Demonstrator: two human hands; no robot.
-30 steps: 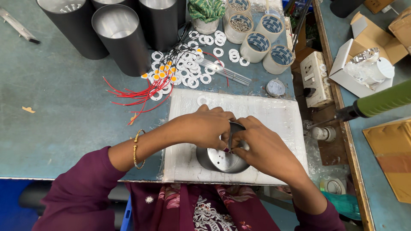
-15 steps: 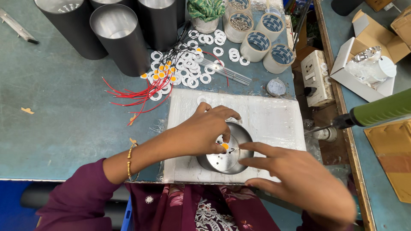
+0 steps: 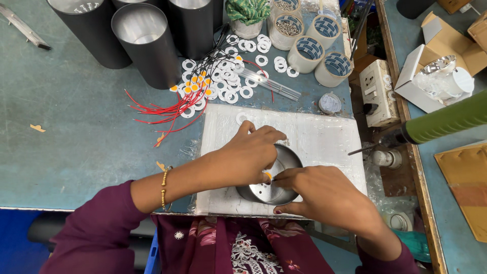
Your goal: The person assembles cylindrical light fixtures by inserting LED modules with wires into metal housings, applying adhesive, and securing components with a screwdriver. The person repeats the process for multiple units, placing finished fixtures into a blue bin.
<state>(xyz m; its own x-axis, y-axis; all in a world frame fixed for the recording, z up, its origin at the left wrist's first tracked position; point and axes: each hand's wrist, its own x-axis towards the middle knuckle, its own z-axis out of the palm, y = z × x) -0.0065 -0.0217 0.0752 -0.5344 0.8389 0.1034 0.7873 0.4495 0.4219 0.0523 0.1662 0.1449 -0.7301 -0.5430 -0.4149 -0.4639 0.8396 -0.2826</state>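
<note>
Both hands work over a shallow round metal dish [image 3: 276, 185] resting on a white foam pad [image 3: 324, 137] at the near edge of the blue-green table [image 3: 76, 127]. Left hand [image 3: 248, 155] curls over the dish rim, fingertips pinching a small orange-yellow disc [image 3: 268, 175] inside it. Right hand [image 3: 324, 195] lies against the dish's right side, fingers narrowed toward the same disc; whether it grips the disc cannot be told. Behind the pad: white rings with red wires [image 3: 213, 83], black cylinders [image 3: 144, 43].
</note>
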